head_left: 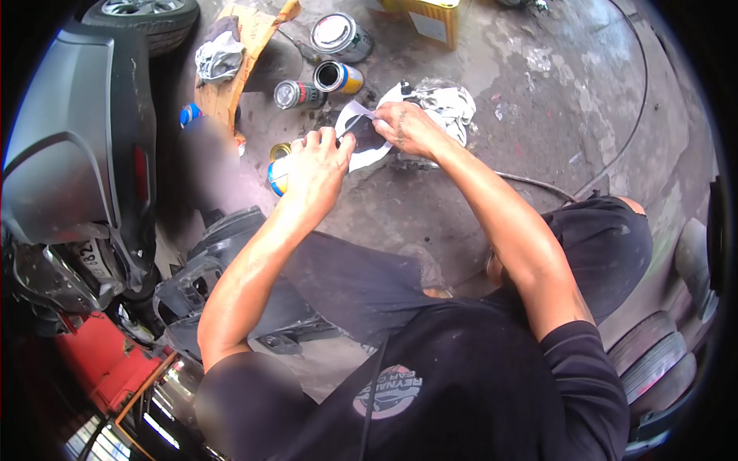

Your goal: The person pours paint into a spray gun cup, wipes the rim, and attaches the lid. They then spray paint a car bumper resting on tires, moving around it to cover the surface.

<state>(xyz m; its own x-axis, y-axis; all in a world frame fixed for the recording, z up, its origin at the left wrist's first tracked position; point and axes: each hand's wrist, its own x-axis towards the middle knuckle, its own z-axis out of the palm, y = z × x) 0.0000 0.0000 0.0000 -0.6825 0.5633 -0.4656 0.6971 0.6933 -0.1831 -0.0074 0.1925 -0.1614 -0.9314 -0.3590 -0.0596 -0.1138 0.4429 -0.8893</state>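
stained concrete floor (530, 138) bears an open tin (351, 79) beyond the hands. one curved white strip (354, 109) arches away from the person, between left hand (317, 163) and right hand (409, 127). the right hand pinches its right end, thumb against finger; the left hand curls beside its left part, whose grip i cannot tell.

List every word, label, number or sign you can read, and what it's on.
Wording isn't copied here.
Round emblem on black shirt: lettering, partly legible.
License plate: bold characters, partly legible.
Cardboard: printed letters, too blurred.
White label on yellow container: too small to read.
Small grey can: coloured label, too small to read.
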